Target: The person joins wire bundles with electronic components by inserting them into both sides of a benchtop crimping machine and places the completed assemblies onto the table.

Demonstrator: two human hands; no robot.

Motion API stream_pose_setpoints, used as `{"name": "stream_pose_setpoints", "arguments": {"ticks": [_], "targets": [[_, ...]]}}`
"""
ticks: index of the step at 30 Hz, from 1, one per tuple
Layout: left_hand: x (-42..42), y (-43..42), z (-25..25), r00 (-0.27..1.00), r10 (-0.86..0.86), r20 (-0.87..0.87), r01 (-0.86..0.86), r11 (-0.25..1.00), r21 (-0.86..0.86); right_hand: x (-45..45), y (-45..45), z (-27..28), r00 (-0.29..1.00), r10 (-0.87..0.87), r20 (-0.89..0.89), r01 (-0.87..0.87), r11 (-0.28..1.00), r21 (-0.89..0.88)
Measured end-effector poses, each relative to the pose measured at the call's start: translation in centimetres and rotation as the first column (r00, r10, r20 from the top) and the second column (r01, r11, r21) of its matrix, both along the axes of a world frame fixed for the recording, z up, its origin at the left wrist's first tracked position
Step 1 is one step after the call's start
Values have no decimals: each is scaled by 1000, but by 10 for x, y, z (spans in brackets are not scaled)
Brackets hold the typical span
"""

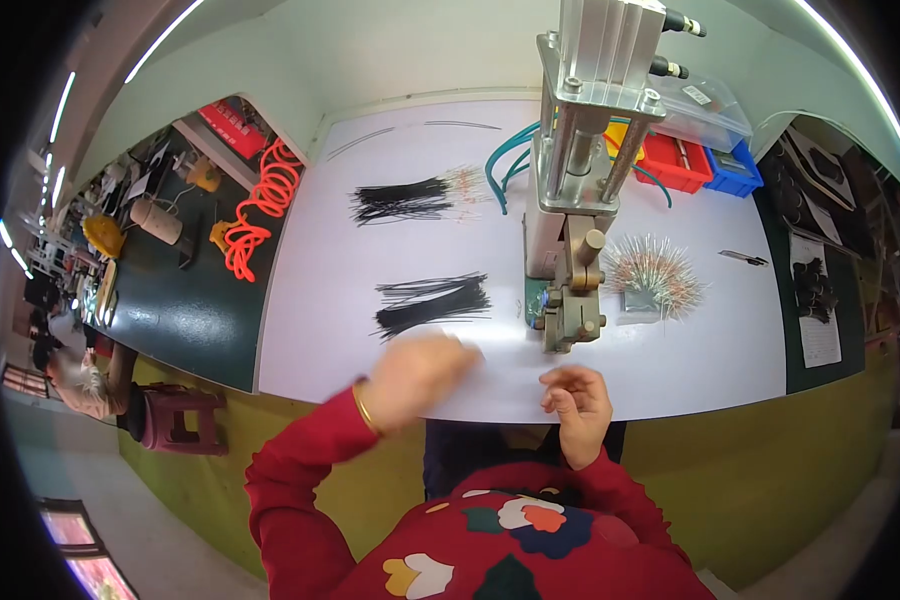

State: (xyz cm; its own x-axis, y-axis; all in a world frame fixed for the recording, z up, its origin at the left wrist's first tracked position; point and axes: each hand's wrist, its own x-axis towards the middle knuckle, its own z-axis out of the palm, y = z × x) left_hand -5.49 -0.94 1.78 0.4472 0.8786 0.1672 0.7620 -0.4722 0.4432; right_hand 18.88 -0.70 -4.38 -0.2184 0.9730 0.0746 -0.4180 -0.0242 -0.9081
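My left hand (422, 378) is over the front of the white table, just below a bundle of thin black wires (433, 303). Motion smears its fingers, so whatever they hold is hidden. To the right, my right hand (578, 412) is near the table's front edge with fingers curled in and the thumb close to the index finger; anything between them is too small to make out. Right in front of both hands stands a metal pneumatic press (574, 290). Beside it, a fan of wires with pale and copper-coloured ends (658, 275) rests by a dark grey block (640, 301).
Farther back lies another black wire bundle (405, 200). Two loose wires (462, 125) are behind it. A red bin (675, 165), a blue bin (735, 170) and a pen (743, 258) are on the right. An orange coiled hose (268, 190) hangs left. Another person (88, 380) is far left.
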Motion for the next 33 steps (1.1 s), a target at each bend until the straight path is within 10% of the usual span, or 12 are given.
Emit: {"name": "stream_pose_setpoints", "arguments": {"ticks": [6, 15, 33], "targets": [[-22, 43, -6, 961, 254, -105, -187, 885, 427, 3, 1, -4, 998, 38, 58, -42, 997, 72], [-31, 42, -19, 937, 232, -262, -139, 933, 332, 12, -1, -10, 973, 129, 189, -156, 978, 137], [-42, 51, 7, 921, 378, 93, -390, 900, 195, 14, -1, -6, 966, 160, 203, -179, 981, 76]]}}
